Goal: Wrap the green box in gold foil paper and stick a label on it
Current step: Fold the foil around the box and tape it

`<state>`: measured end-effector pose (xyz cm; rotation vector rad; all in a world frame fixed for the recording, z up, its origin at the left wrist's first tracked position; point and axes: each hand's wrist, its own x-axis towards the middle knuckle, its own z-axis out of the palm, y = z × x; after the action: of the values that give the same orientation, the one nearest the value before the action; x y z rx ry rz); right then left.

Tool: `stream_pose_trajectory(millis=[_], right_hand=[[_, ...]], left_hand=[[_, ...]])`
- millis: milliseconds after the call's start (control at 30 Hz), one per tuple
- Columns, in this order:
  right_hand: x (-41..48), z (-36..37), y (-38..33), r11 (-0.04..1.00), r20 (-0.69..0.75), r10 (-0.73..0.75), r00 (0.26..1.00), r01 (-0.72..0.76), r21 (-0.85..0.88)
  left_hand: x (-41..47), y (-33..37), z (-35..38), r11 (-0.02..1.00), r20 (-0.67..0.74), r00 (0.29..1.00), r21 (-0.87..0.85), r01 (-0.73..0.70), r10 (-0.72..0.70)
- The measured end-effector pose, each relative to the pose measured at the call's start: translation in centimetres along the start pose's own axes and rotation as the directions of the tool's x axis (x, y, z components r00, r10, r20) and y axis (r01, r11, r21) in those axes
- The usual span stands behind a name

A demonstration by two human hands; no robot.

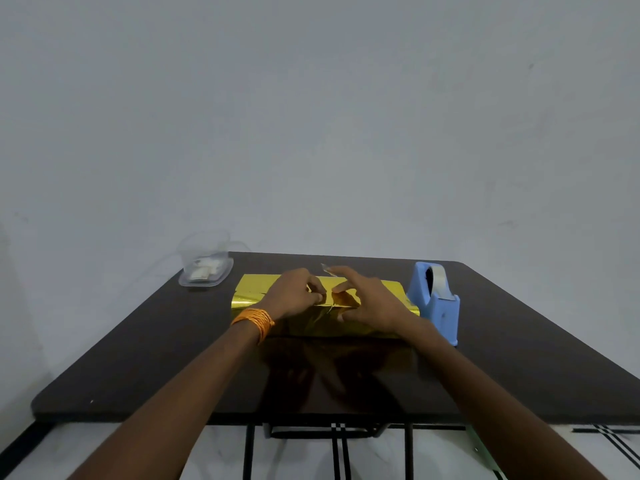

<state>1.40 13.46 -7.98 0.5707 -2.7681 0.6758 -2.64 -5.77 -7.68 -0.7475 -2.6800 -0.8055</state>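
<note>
Left hand (294,294) curled, pinching gold foil paper (249,289) at seam, right hand (367,299) spread flat above it, tape strip (325,266) at index fingertip, blue tape dispenser (436,299) just beside.

Desk (145,358): dark brown glossy top with rounded corners, on black metal legs. Three items lie directly on it. A gold foil parcel (252,289) sits mid-desk, toward the far edge. A blue tape dispenser (436,303) stands just beside the parcel's right end. A clear plastic tub (206,268) holding small white pieces stands at the far left corner, apart from the parcel.
</note>
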Motion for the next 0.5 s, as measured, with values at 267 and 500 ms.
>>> stream_pose_trajectory(millis=[267,500], right_hand=[[-1.2,1.4,1.0,0.999,-0.154,-0.032,0.988,0.038,0.039],[-1.2,2.2,1.9,0.993,-0.202,-0.051,0.978,0.071,0.094]], left_hand=[[-0.1,-1.0,-0.3,0.995,-0.133,0.989,-0.082,0.062,-0.072],[-0.3,-2.3,-1.3,0.982,-0.138,0.979,-0.130,0.134,-0.151]])
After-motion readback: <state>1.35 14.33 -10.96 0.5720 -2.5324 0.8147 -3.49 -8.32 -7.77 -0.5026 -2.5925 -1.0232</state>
